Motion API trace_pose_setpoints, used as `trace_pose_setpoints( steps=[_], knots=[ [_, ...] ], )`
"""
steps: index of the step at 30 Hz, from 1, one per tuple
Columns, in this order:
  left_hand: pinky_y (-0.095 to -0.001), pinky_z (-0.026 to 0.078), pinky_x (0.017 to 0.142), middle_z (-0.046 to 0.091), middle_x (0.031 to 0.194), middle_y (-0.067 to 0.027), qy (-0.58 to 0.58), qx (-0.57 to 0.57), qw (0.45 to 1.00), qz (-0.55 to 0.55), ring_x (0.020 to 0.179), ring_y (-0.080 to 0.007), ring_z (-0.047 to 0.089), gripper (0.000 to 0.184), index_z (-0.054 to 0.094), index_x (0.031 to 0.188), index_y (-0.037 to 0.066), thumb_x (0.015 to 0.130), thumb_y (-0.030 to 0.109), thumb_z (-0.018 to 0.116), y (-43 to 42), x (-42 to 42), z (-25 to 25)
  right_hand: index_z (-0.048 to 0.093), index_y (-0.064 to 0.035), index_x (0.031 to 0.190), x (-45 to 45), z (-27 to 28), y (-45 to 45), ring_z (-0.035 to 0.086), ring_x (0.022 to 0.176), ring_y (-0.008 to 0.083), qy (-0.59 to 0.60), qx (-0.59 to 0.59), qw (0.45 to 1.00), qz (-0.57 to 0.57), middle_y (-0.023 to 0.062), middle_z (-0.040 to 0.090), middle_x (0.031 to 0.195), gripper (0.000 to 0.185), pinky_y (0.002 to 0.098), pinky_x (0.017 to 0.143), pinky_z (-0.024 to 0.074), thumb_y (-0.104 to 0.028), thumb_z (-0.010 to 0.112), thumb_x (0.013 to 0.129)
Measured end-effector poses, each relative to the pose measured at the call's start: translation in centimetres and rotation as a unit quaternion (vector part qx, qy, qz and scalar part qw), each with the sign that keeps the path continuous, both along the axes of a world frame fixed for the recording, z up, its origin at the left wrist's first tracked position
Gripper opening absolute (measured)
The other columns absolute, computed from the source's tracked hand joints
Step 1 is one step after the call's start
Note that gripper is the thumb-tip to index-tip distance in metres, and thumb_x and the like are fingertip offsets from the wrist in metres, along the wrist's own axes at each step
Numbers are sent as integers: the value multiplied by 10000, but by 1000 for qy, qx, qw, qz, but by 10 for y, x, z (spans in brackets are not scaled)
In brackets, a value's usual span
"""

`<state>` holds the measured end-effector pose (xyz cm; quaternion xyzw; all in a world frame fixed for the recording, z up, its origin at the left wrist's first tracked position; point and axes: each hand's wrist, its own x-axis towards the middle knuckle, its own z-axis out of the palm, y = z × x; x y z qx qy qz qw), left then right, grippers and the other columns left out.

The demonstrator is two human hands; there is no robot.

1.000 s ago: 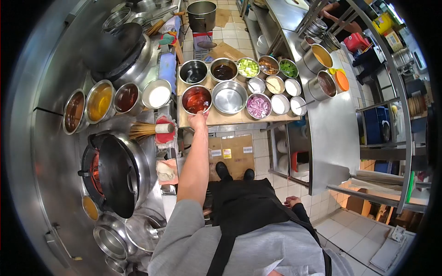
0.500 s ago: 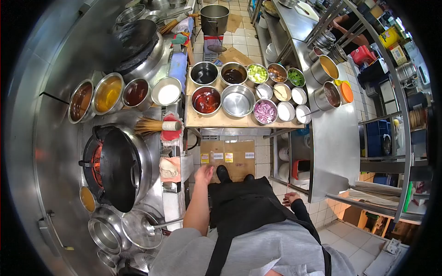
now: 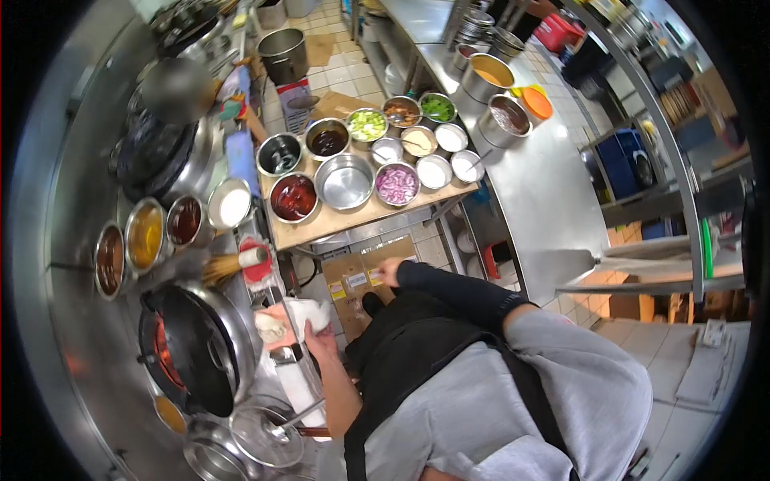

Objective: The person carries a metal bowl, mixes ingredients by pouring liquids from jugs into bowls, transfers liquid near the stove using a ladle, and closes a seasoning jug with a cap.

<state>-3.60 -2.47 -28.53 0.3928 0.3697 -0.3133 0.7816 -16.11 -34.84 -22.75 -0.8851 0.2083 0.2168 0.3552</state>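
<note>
Gripped a white cloth [image 3: 310, 314] in the left hand [image 3: 322, 345], right of the wok [image 3: 192, 353], with fingers closed at its lower edge; looked crumpled, bunched and bright, just beside a pink cloth [image 3: 265, 313]; could not tell touching from apart there. Held the right hand [image 3: 390, 271] farther right of the wok and higher in view, above cardboard [image 3: 341, 268] on the floor; came out blurred, so could not tell open from closed.

Saw the wok itself as black and wide, in a metal rim, with a red glow along its left edge; found a brush [image 3: 228, 264] just above its upper right, by a red cloth [image 3: 257, 268]; had a strainer [image 3: 265, 433] below and right of it, with the handle slanting up to the right.

Above the wok, made out four pots in a row, with brown sauce [image 3: 108, 260], yellow liquid [image 3: 145, 234], dark red sauce [image 3: 185, 220] and something white [image 3: 234, 207].

Up and right of the wok, saw a wooden board [image 3: 297, 235] crowded with metal pots; counted among these red sauce [image 3: 293, 198], chopped greens [image 3: 367, 124], herbs [image 3: 437, 107] and purple onion [image 3: 398, 184], around a shiny pan [image 3: 344, 183].

Far right of the wok, had a steel counter [image 3: 553, 232] and metal racks [image 3: 682, 136]; saw a tall pot [image 3: 283, 56] on the upper side, near pale floor tiles [image 3: 353, 76].
</note>
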Motion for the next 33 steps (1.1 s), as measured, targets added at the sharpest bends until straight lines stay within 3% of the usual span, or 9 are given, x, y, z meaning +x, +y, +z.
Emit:
trace_pose_setpoints(
  steps=[3, 5, 7, 9, 10, 14, 18, 29, 33],
  knots=[
    [-348, 552, 793, 620, 832, -24, 40, -88, 995, 24, 762, -171, 591, 263, 624, 1077, 75, 964, 307, 675, -5, -15, 25, 529, -46, 1435, 45, 25, 49, 573, 1194, 434, -156, 20, 988, 4, 276, 601, 1252, 896, 485, 1035, 460, -701, 645, 835],
    [-306, 554, 671, 566, 695, 2, 20, -170, 985, -33, 618, -150, 561, 204, 607, 945, 76, 986, 273, 642, 8, -19, 14, 495, -22, 1458, 74, 7, 87, 535, 1268, 457, -88, 140, 986, 19, 298, 566, 1368, 991, 455, 1089, 430, -719, 694, 782],
    [-266, 509, 548, 506, 632, 9, 33, -85, 993, -80, 533, -128, 501, 204, 562, 865, 84, 1015, 219, 585, -9, -23, 42, 707, 0, 1177, 102, -24, 120, 680, 1065, 404, -24, 154, 960, 232, 282, 702, 1113, 731, 458, 927, 528, -589, 764, 748],
    [-269, 502, 541, 502, 637, 5, -6, -2, 996, -88, 536, -129, 493, 195, 559, 867, 82, 1016, 205, 579, -12, -27, 49, 765, -6, 975, 107, -63, 153, 708, 979, 404, -66, 95, 966, 232, 262, 728, 971, 486, 471, 865, 552, -462, 710, 817],
    [-336, 565, 682, 631, 832, -58, -38, -86, 986, -138, 723, -196, 630, 214, 598, 1036, 57, 1032, 261, 533, 34, -15, -33, 767, -4, 961, 107, -59, 159, 710, 976, 402, -62, 97, 974, 197, 264, 727, 967, 470, 471, 862, 553, -449, 703, 825],
    [-538, 452, 1086, 581, 1379, -141, 51, 92, 990, -91, 1286, -335, 566, 579, 478, 1404, 42, 1046, 482, 360, 4, -23, 26, 772, 3, 906, 100, -37, 173, 718, 965, 394, -36, 104, 993, 51, 271, 725, 950, 416, 467, 851, 557, -399, 675, 861],
    [-575, 438, 1096, 586, 1376, -181, 34, -101, 986, -124, 1293, -375, 562, 677, 466, 1422, 25, 1036, 548, 275, -31, -27, 66, 765, -20, 989, 87, 8, 172, 700, 1028, 385, -24, 99, 995, -7, 240, 720, 1049, 329, 466, 883, 547, -302, 634, 879],
    [-497, 409, 1125, 619, 1294, -234, 58, -149, 976, -150, 1251, -360, 567, 548, 441, 1379, -46, 1042, 378, 359, -34, 4, 48, 675, -70, 1170, 28, 33, 170, 603, 1140, 401, -256, 34, 952, 167, 176, 615, 1229, 342, 467, 969, 505, -226, 615, 871],
    [-498, 465, 1092, 624, 1284, -244, 16, -52, 997, -63, 1137, -330, 650, 395, 435, 1323, -59, 1039, 215, 457, -44, -10, 49, 699, -32, 988, -7, 25, 149, 649, 996, 396, -374, 77, 915, 133, 212, 674, 1023, 238, 468, 879, 530, -182, 597, 833]
  ],
)
